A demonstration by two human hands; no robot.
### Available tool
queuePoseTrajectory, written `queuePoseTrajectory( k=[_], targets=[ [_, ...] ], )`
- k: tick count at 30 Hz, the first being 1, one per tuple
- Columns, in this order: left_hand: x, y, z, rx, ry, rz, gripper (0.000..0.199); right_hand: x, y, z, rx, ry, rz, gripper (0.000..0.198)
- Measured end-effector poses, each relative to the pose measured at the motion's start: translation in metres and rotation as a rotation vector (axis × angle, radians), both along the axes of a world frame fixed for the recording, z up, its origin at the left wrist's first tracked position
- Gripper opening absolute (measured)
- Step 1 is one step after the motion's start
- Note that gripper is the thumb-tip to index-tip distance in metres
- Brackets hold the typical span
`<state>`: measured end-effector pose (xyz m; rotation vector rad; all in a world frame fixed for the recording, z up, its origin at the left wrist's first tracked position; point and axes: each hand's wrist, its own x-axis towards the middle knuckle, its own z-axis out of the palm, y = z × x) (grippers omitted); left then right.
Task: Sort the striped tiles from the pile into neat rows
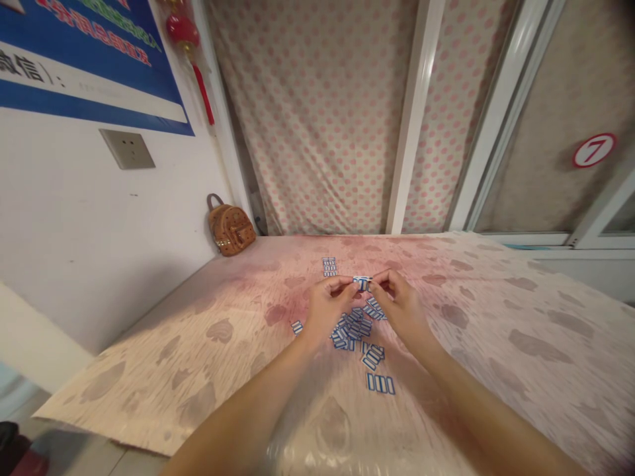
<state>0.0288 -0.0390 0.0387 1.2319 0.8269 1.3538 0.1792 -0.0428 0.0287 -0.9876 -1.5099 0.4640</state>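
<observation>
Between my two hands is a small flat white piece with blue stripes point(362, 283), raised above the table. My left hand point(330, 301) pinches its left end between thumb and fingers. At the right end, the thumb and fingers of my right hand point(397, 299) close on it. Below the hands lies a loose pile of similar blue-and-white pieces point(353, 327), partly overlapping. Nearer to me rests a separate striped piece point(380, 383). Just beyond my left hand is a neat block of such pieces point(329, 266). Another piece point(296, 327) is partly hidden by my left wrist.
A patterned cover with leaf shapes spreads over the table point(218, 370). At its far left corner, a small brown backpack point(231, 228) leans by the white wall point(74, 218). Dotted curtains point(327, 132) and white frames point(414, 119) rise behind the table's back edge.
</observation>
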Motion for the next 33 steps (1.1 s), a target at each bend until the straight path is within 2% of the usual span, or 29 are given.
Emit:
queuePoseTrajectory(
  k=[17, 26, 30, 33],
  targets=[
    [-0.0014, -0.0020, 0.0038, -0.014, -0.004, -0.008, 0.039, -0.0006, -0.0029, -0.0006, -0.001, 0.000, 0.015, 0.017],
    [-0.0006, -0.0025, 0.0029, -0.036, -0.007, -0.015, 0.036, -0.0020, 0.0006, -0.0046, 0.020, 0.054, -0.007, 0.011],
    [-0.0011, -0.0031, 0.0032, -0.043, -0.011, -0.018, 0.035, 0.0001, 0.0019, -0.0059, 0.018, 0.043, 0.031, 0.019],
    [-0.0027, -0.0014, 0.0025, -0.032, 0.000, -0.004, 0.030, 0.0018, -0.0007, -0.0020, 0.047, -0.073, 0.031, 0.030]
  ],
)
